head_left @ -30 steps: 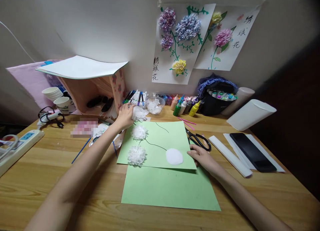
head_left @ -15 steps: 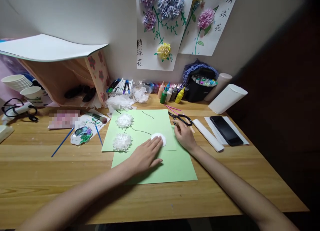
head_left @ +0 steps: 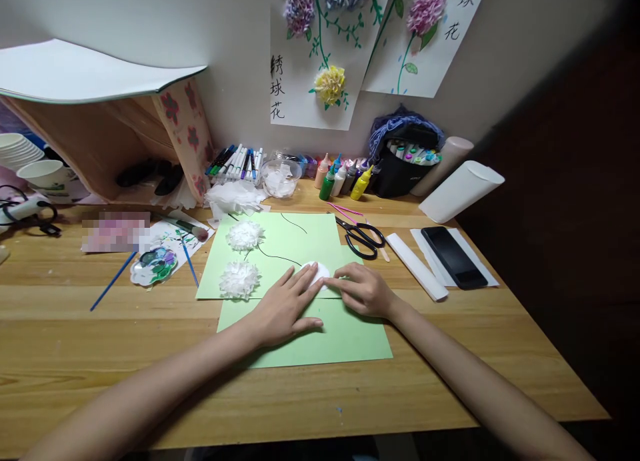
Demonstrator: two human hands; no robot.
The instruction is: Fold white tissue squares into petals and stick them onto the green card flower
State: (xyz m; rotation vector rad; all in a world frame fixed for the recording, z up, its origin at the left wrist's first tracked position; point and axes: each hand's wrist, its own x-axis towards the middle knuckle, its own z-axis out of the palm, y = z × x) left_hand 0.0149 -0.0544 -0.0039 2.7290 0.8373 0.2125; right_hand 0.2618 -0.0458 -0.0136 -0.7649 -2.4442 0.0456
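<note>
A small white paper disc (head_left: 320,272) lies on a light green sheet (head_left: 280,274). My left hand (head_left: 287,308) rests flat across its left part, fingers stretched out. From the other side my right hand (head_left: 367,290) reaches in, its index finger extended to touch the disc's right edge and its other fingers partly curled; I see nothing held in it. Two ruffled white paper flowers (head_left: 245,235) sit at the sheet's left, and thin dark curved lines run across it. A second green sheet (head_left: 325,348) shows under the first. Black-handled scissors (head_left: 367,240) lie just beyond my right hand.
On the right are a folded white strip (head_left: 417,268) and a black phone (head_left: 453,258). Paint bottles (head_left: 327,184), markers (head_left: 243,162) and a plastic bowl of paper scraps (head_left: 281,179) line the back. A paint palette (head_left: 154,266) and brushes lie left.
My right hand has moved away from the scissors, toward me and left, onto the disc's right edge. My left hand stays on the disc. The camera view has shifted slightly.
</note>
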